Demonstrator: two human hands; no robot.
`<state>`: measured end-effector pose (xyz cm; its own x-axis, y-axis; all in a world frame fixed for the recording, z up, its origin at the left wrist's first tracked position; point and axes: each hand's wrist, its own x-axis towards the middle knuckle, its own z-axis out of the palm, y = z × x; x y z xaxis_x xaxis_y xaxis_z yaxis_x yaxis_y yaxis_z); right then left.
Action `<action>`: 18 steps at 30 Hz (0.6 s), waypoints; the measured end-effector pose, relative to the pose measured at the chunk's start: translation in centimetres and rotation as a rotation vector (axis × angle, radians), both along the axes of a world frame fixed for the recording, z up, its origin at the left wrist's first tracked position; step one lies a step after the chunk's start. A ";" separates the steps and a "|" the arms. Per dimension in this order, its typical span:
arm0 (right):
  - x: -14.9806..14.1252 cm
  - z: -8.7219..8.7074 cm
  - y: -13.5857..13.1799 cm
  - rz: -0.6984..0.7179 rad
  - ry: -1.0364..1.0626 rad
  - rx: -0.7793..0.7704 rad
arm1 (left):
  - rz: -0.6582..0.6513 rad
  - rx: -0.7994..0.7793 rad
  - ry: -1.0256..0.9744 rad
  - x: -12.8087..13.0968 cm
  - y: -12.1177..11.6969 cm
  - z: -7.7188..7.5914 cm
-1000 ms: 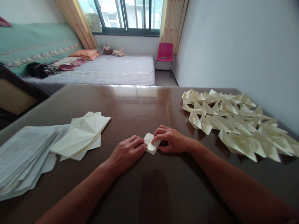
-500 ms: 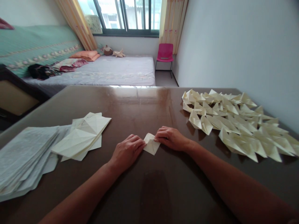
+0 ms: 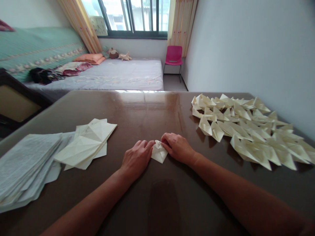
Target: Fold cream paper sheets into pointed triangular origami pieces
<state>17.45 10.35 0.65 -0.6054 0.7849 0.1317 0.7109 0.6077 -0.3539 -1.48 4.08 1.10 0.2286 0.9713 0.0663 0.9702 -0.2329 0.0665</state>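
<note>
A small cream paper [image 3: 159,155], folded into a squarish shape with crease lines, lies on the brown table between my hands. My left hand [image 3: 138,155] grips its left edge, fingers closed together near the upper left. From the other side my right hand [image 3: 177,147] pinches the upper right edge between thumb and fingers. The fingertips of both hands partly cover the paper's top. To the left lies a fanned stack of creased cream sheets [image 3: 86,141], apart from my left hand.
The glossy brown table [image 3: 137,114] carries rows of folded cream paper pieces [image 3: 246,127] at right. A thick pile of printed sheets [image 3: 27,167] sits at far left. Beyond are a bed [image 3: 133,73], a pink chair [image 3: 173,55] and a dark-framed chair [image 3: 18,101].
The paper's lower part went from a lifted fold to lying flatter with crossing creases. Both hands shifted slightly along its upper edges, and my right fingers bent further around the corner.
</note>
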 end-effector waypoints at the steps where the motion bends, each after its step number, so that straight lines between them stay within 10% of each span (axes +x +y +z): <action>1: 0.0 0.0 0.0 0.001 -0.009 0.011 | -0.033 0.007 0.029 -0.1 -0.1 -0.1; 10: 0.0 1.9 -1.9 0.288 -0.245 0.258 | -0.264 0.040 0.164 -0.4 -0.9 0.5; 18: -0.2 3.5 -4.4 0.143 -0.438 0.250 | -0.254 0.013 0.294 0.0 -2.4 1.9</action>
<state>17.21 5.92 4.11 -0.7444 0.6676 0.0145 0.6636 0.7373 0.1265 -1.51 1.72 2.98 0.4726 0.8809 -0.0259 0.8588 -0.4670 -0.2108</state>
